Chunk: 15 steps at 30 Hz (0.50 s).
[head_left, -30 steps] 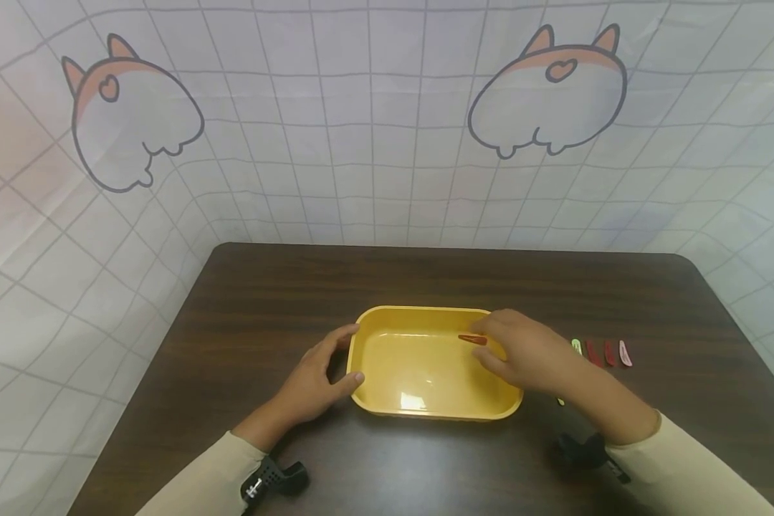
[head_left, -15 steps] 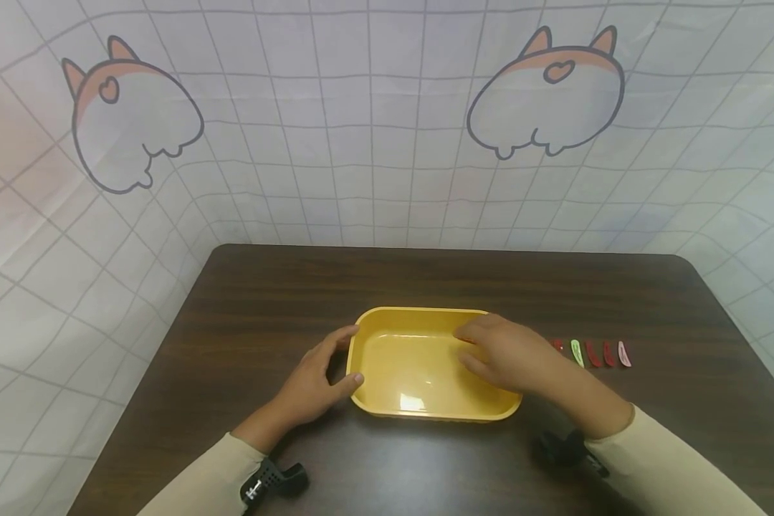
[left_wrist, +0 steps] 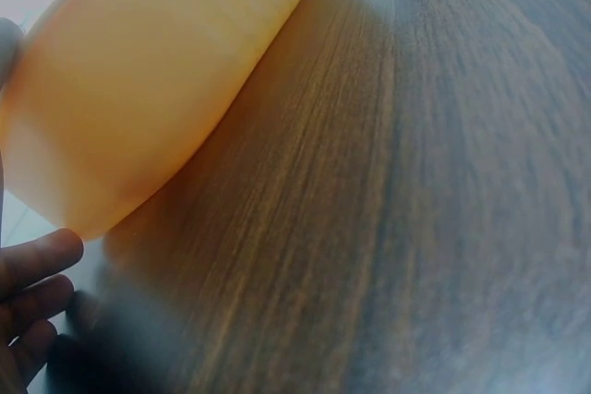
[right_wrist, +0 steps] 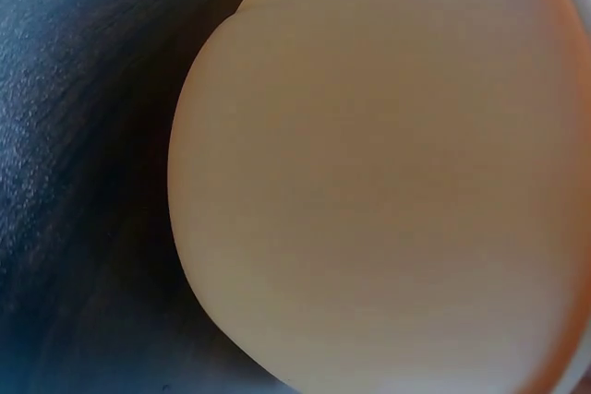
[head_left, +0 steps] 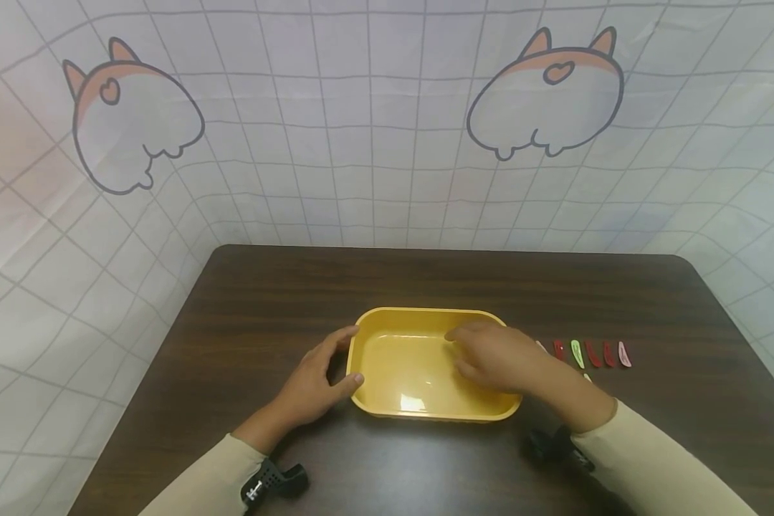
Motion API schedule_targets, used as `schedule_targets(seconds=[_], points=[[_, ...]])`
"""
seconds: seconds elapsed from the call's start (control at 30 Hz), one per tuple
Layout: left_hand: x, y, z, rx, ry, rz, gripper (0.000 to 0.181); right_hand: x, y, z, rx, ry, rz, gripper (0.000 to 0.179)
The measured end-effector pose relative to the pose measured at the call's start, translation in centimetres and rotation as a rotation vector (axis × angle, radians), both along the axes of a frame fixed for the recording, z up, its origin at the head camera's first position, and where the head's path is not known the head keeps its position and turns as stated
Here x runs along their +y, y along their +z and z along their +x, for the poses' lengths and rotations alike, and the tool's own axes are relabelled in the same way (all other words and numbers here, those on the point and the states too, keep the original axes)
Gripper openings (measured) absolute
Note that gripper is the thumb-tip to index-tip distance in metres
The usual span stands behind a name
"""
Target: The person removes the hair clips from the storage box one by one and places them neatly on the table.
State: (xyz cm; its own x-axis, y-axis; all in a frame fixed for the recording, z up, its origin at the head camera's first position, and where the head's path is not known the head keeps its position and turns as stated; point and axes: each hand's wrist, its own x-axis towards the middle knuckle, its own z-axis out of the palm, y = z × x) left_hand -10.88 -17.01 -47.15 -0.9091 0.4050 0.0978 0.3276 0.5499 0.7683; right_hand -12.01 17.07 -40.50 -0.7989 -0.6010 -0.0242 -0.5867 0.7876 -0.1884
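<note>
A yellow plastic tray (head_left: pixel 419 415) stands on the dark wooden table. My left hand (head_left: pixel 309 380) rests at its left end, thumb and fingers spread against the rim; its fingertips (left_wrist: pixel 46 256) show beside the tray's outer wall in the left wrist view. Over the right end, my right hand (head_left: pixel 499 358) reaches down inside with bent fingers. The red hair clip it was pinching is hidden behind the fingers. Right of the tray lies a row of hair clips, among them a lime green clip (head_left: pixel 577 353), a red clip (head_left: pixel 592 354) and a pink clip (head_left: pixel 624 354).
The tray's curved outer wall (right_wrist: pixel 369 182) fills most of the right wrist view. Part of another pale clip (head_left: pixel 588 378) shows beside the right forearm. Behind the table (head_left: pixel 284 276) hangs a white gridded cloth (head_left: pixel 393 143) with cartoon animal prints.
My right hand has moved left and deeper into the tray; the red hair clip has gone out of sight behind its fingers. More clips are uncovered. The left hand stays put.
</note>
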Motion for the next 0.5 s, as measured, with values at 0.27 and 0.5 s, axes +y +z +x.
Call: schedule_targets(seconds=[0.27,0.5], points=[[0.0,-0.1,0.0,0.011,0.004,0.004,0.072,-0.4,-0.4,-0.3,-0.048,-0.025,0.051,0.041],[0.0,0.0,0.1,0.010,0.006,0.004,0.073,-0.6,-1.0,-0.5,-0.047,0.048,0.021,0.033]])
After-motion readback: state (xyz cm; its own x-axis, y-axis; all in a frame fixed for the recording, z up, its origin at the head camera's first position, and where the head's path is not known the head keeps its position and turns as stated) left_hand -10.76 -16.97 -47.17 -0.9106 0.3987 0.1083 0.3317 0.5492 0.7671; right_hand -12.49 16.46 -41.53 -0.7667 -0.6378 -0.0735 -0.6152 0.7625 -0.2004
